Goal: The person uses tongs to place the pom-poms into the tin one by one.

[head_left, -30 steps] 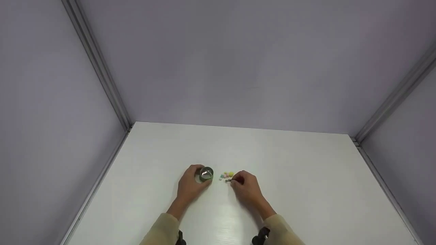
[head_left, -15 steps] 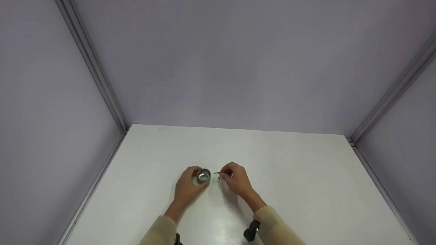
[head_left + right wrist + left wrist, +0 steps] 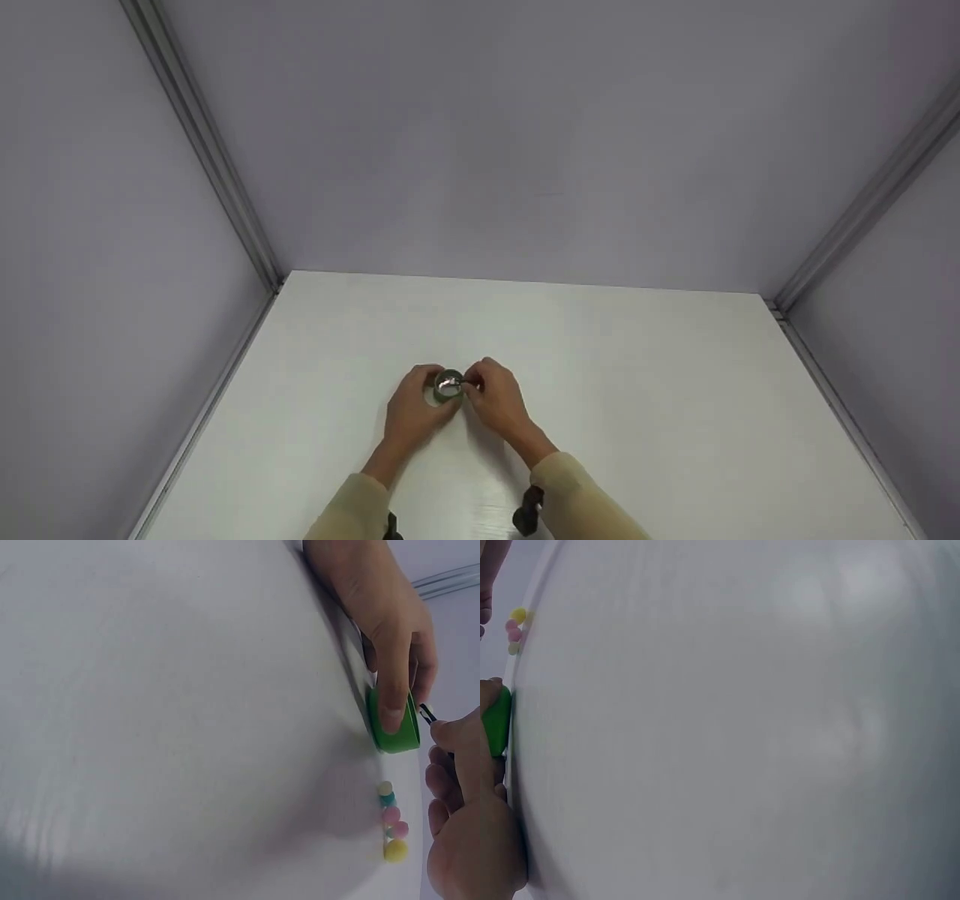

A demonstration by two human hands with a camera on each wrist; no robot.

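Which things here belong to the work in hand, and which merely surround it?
In use:
- green cup, held by the left hand
- tweezers, pinched by the right hand over the cup
- small coloured balls

Just there:
- white table
- grey walls

We note the white table (image 3: 637, 390) lies open to the far, left and right. Obstacles: the green cup (image 3: 449, 385) flanked by both hands, small coloured pom-poms (image 3: 391, 819) just right of it, and booth walls (image 3: 525, 135) bounding three sides.
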